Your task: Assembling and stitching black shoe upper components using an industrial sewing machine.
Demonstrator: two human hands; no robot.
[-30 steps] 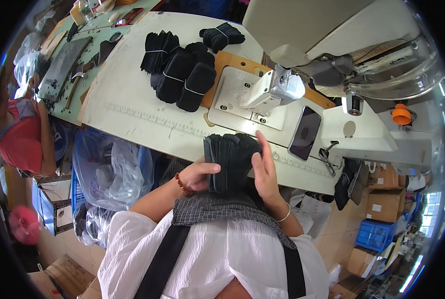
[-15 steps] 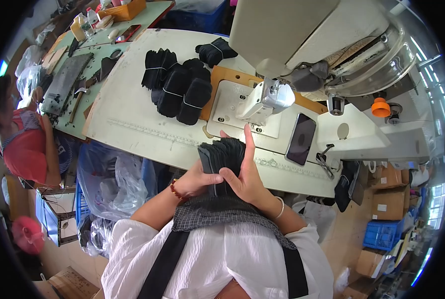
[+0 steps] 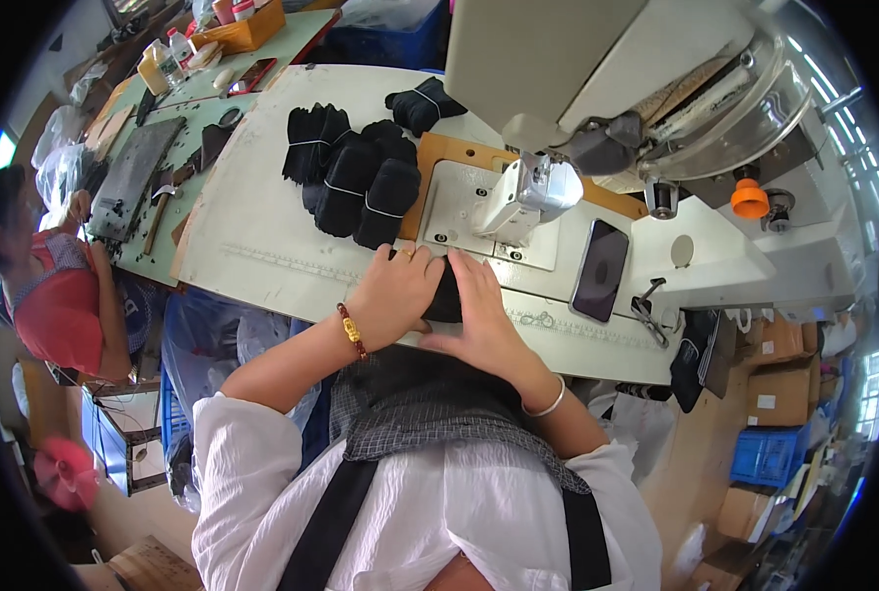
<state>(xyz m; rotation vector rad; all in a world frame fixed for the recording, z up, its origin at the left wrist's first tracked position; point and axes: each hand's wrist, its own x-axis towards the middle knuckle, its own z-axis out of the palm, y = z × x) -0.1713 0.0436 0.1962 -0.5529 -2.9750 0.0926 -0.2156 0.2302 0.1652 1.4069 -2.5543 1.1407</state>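
Note:
Between my two hands, at the front edge of the white sewing table [image 3: 262, 217], is a stack of black fabric pieces [image 3: 446, 301]. My left hand [image 3: 390, 294] lies over its left and upper part with bent fingers. Against its right side press the fairly straight fingers of my right hand [image 3: 481, 317]. Most of the stack is hidden by the hands. Just beyond my fingertips stands the sewing machine's white arm end [image 3: 526, 202]. Several tied bundles of black fabric pieces [image 3: 349, 179] lie to the left of it.
A phone [image 3: 600, 271] and thread snips [image 3: 648, 315] lie to the right on the table. The machine head [image 3: 558, 69] overhangs the far right. At a green table [image 3: 178, 113] on the left sits a co-worker [image 3: 60, 286]. Cardboard boxes [image 3: 779, 389] and a blue crate [image 3: 763, 455] stand right.
Both hands have moved forward with the stack, from above my lap to the table's front edge. My left hand has shifted over the stack's top, and the right fingers now lie along its side.

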